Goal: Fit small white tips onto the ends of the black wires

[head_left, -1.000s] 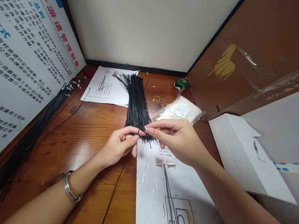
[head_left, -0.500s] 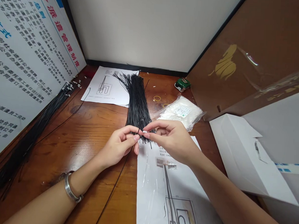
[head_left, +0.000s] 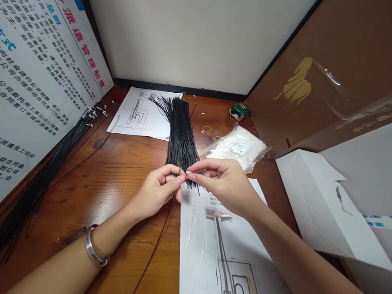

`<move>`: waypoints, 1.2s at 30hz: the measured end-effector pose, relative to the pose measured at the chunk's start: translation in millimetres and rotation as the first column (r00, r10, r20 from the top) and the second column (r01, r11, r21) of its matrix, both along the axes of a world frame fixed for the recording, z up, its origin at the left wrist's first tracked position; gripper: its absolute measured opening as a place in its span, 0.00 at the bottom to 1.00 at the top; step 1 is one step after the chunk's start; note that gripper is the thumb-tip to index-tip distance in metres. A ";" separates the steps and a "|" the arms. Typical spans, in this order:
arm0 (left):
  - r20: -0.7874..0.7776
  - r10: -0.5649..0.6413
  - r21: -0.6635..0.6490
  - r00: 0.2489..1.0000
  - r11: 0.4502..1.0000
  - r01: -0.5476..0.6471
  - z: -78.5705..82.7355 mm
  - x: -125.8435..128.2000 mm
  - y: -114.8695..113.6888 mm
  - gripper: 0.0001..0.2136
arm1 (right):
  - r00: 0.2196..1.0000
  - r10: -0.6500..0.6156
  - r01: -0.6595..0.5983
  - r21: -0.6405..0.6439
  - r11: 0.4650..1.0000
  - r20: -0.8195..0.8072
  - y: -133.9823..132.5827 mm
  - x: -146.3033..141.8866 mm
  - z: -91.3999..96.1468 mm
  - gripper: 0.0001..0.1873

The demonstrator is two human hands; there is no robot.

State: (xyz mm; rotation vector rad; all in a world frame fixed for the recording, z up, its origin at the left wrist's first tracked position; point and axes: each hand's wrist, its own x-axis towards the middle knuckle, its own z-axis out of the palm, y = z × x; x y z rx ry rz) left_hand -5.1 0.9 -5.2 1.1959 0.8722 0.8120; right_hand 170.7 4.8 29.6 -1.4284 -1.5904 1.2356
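Note:
Between thumb and forefinger, my left hand [head_left: 161,188] pinches the end of a thin black wire [head_left: 161,241], whose length trails down to the table's near edge. My right hand [head_left: 228,185] pinches a tiny white connector housing [head_left: 189,172]. The fingertips of both hands meet, and the wire's tip is hidden there, so I cannot tell whether it sits inside the housing. Just behind my hands lies a thick bundle of black wires [head_left: 183,129]. A clear bag of small white parts [head_left: 238,146] rests behind my right hand.
At the left, black wires with white connectors [head_left: 52,158] lie along a printed board [head_left: 39,92]. Drawing sheets [head_left: 198,251] [head_left: 145,114] are on the wooden table. A green tape measure [head_left: 239,110], yellow rubber bands [head_left: 206,129] and a white box [head_left: 326,209] are around the right side.
My fingertips have drawn slightly closer together, with the housing nearer the left fingers. The trailing wire has shifted a little to the right and bends more.

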 end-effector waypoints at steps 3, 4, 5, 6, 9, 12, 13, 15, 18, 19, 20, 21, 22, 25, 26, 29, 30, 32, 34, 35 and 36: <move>-0.004 -0.006 -0.019 1.000 1.000 0.006 0.9 0.5 -0.3 0.12 | 1.000 0.004 -0.004 0.019 1.000 0.005 -0.6 -0.2 -0.8 0.10; -0.008 -0.006 -0.026 1.000 1.000 0.006 1.2 0.7 -0.2 0.12 | 1.000 0.005 -0.005 0.022 1.000 0.007 -1.0 -0.2 -0.8 0.10; -0.012 -0.002 -0.029 1.000 1.000 0.002 1.5 0.9 -0.2 0.13 | 1.000 0.004 -0.005 0.025 1.000 0.008 -1.3 -0.3 -0.8 0.10; -0.015 0.002 -0.029 1.000 1.000 -0.002 1.7 1.2 -0.1 0.13 | 1.000 0.005 -0.005 0.025 1.000 0.007 -1.5 -0.4 -0.8 0.09; -0.021 0.018 -0.017 1.000 1.000 -0.018 1.8 2.0 0.1 0.14 | 1.000 0.010 -0.011 0.022 1.000 0.003 -1.6 -0.6 -0.8 0.09; -0.019 0.023 -0.015 1.000 1.000 -0.023 1.5 2.3 0.4 0.13 | 1.000 0.018 -0.018 0.009 1.000 0.006 -1.0 -1.1 -0.3 0.09; -0.019 0.024 -0.013 1.000 1.000 -0.024 1.2 2.3 0.6 0.13 | 1.000 0.017 -0.017 0.007 1.000 0.007 -0.9 -1.4 0.0 0.09; -0.018 0.030 0.001 0.999 1.000 -0.030 0.8 2.1 1.1 0.13 | 1.000 0.012 -0.012 0.003 1.000 0.015 -1.0 -2.0 0.7 0.09; -0.012 0.042 0.020 0.999 0.999 -0.042 0.2 1.8 1.8 0.13 | 1.000 -0.002 0.002 0.013 1.000 0.024 -1.7 -2.5 1.3 0.10; -0.009 0.041 0.024 0.999 0.999 -0.041 0.0 1.7 1.9 0.13 | 1.000 -0.008 0.007 0.018 1.000 0.023 -2.0 -2.5 1.3 0.10; -0.009 0.039 0.027 0.999 0.999 -0.039 -0.2 1.7 1.9 0.13 | 1.000 -0.014 0.013 0.021 1.000 0.019 -2.1 -2.4 1.2 0.09; -0.010 0.035 0.029 0.999 0.999 -0.034 -0.3 1.6 1.9 0.14 | 1.000 -0.019 0.019 0.023 1.000 0.012 -2.1 -2.3 1.0 0.09; -0.011 0.029 0.030 1.000 0.999 -0.029 -0.5 1.5 1.7 0.14 | 1.000 -0.026 0.026 0.023 0.999 0.000 -1.9 -2.2 0.7 0.09; -0.017 0.015 0.032 1.000 0.999 -0.015 -1.2 1.3 1.3 0.15 | 0.998 -0.037 0.038 0.021 0.999 -0.049 -0.8 -1.6 -0.2 0.08; -0.016 0.012 0.033 1.000 0.999 -0.011 -1.5 1.4 1.2 0.15 | 0.997 -0.042 0.043 0.020 0.999 -0.059 -0.3 -1.4 -0.5 0.08; -0.013 0.005 0.020 1.000 1.000 -0.005 -2.1 2.1 1.5 0.13 | 0.997 -0.065 0.065 0.013 0.998 -0.049 0.4 -1.1 -1.4 0.08; -0.009 0.010 0.010 1.000 1.000 -0.010 -2.1 2.4 1.6 0.12 | 0.997 -0.069 0.070 0.015 0.997 -0.042 0.3 -1.1 -1.6 0.08; 0.005 0.028 -0.009 1.000 1.000 -0.028 -1.7 3.2 1.9 0.11 | 0.997 -0.068 0.069 0.022 0.997 -0.037 -0.1 -1.2 -2.2 0.08; 0.011 0.045 -0.016 0.999 0.999 -0.045 -0.9 3.8 2.2 0.12 | 0.997 -0.063 0.064 0.024 0.998 -0.039 -0.5 -1.4 -3.1 0.09; 0.008 0.051 -0.018 0.999 0.999 -0.050 -0.6 4.0 2.2 0.12 | 0.997 -0.060 0.061 0.022 0.998 -0.038 -0.6 -1.5 -3.6 0.09; 0.003 0.058 -0.021 0.998 0.998 -0.058 -0.3 4.1 2.3 0.12 | 0.997 -0.060 0.061 0.019 0.998 -0.038 -0.6 -1.6 -4.1 0.09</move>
